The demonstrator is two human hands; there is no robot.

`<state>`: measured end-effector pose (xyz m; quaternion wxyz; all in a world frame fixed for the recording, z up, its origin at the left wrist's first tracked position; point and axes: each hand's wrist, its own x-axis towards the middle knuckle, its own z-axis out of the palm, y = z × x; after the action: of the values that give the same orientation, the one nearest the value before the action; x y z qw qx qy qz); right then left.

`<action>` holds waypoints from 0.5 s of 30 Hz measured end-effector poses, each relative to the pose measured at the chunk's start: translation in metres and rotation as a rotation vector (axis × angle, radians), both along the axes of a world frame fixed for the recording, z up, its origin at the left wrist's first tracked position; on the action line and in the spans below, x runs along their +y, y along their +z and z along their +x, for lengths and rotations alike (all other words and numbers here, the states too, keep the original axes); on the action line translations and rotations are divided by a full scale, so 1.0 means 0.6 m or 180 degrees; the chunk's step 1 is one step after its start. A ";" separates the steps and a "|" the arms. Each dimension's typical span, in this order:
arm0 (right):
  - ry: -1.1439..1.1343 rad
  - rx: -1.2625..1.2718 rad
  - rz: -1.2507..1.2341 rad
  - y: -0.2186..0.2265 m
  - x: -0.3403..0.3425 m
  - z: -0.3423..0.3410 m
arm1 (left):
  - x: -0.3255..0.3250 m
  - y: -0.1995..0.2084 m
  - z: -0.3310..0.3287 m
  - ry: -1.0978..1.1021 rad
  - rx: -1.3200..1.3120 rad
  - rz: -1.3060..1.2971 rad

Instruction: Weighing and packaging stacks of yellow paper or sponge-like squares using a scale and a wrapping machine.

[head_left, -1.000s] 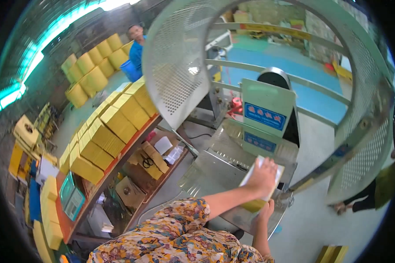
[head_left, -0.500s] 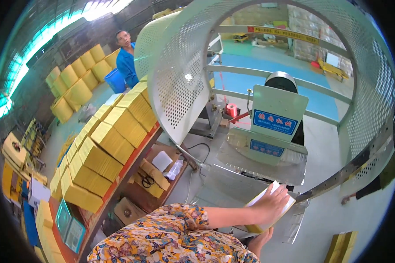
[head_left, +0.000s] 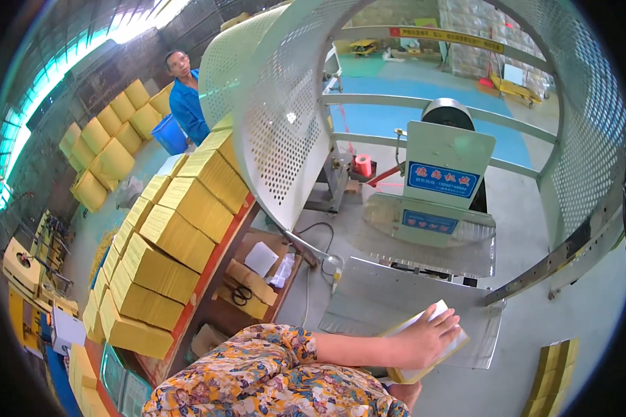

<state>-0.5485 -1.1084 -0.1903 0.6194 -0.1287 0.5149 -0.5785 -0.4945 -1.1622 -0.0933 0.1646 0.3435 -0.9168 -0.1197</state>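
A thick stack of yellow paper with a white top face (head_left: 459, 343) is tilted over the near right part of a metal work plate (head_left: 368, 292). My left hand (head_left: 424, 338) lies across the top, its fingers bent over the far right edge. Below the near end of the stack is my right hand (head_left: 405, 393), holding it from underneath; most of its fingers are hidden. Past the plate stands a machine with a pale green guard panel (head_left: 448, 156) and a blue label, set inside a large round perforated metal guard (head_left: 278, 132).
Bundles of yellow paper (head_left: 156, 281) fill a red-edged table at my left. Scissors (head_left: 241, 295) lie on a lower shelf. A person in blue (head_left: 190, 108) stands beyond, near a blue bin (head_left: 169, 134) and yellow rolls (head_left: 111, 163). More yellow bundles (head_left: 551, 379) are at the lower right.
Both hands and the stack have come nearer to me over the plate. The view has shifted slightly. Another person's arm at the right is out of view now.
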 end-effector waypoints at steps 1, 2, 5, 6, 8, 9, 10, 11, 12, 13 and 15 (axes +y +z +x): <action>0.0067 -0.0099 -0.0028 0.010 -0.002 -0.004 | 0.003 -0.001 0.000 0.0019 0.0022 -0.0022; 0.0124 -0.0199 -0.0048 0.032 -0.025 -0.006 | 0.005 -0.004 -0.001 0.0056 0.0033 -0.0023; 0.0330 -0.0479 -0.0094 -0.049 0.092 -0.086 | 0.002 -0.002 0.007 0.0061 0.0186 -0.0034; 0.0272 -0.0565 -0.0081 -0.089 0.161 -0.120 | -0.008 0.005 0.007 0.0074 0.0223 0.0240; 0.0115 -0.0825 0.0002 -0.077 0.161 -0.134 | -0.034 -0.021 0.027 0.0184 0.0305 0.0334; -0.0065 -0.0981 0.0124 -0.072 0.157 -0.151 | -0.074 0.010 0.048 0.0239 0.0071 0.1573; 0.0027 -0.0892 0.0223 -0.060 0.147 -0.166 | -0.077 -0.024 0.073 0.0162 0.0874 0.1006; 0.0286 -0.0715 0.0107 -0.051 0.129 -0.181 | -0.066 -0.059 0.109 0.0132 0.1707 0.0505; 0.0462 -0.0686 0.0024 -0.044 0.108 -0.189 | -0.069 -0.095 0.160 0.0548 0.1170 0.0352; 0.0401 -0.0621 0.0101 -0.019 0.084 -0.192 | -0.070 -0.077 0.179 0.0749 0.1524 0.1088; 0.0808 -0.0776 0.0132 -0.031 0.062 -0.234 | -0.052 -0.109 0.208 0.0993 0.2695 0.2082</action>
<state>-0.6891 -1.0714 -0.2088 0.7479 -0.1087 0.4274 -0.4962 -0.3700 -1.1933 -0.1585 0.4192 0.4302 -0.6239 -0.4999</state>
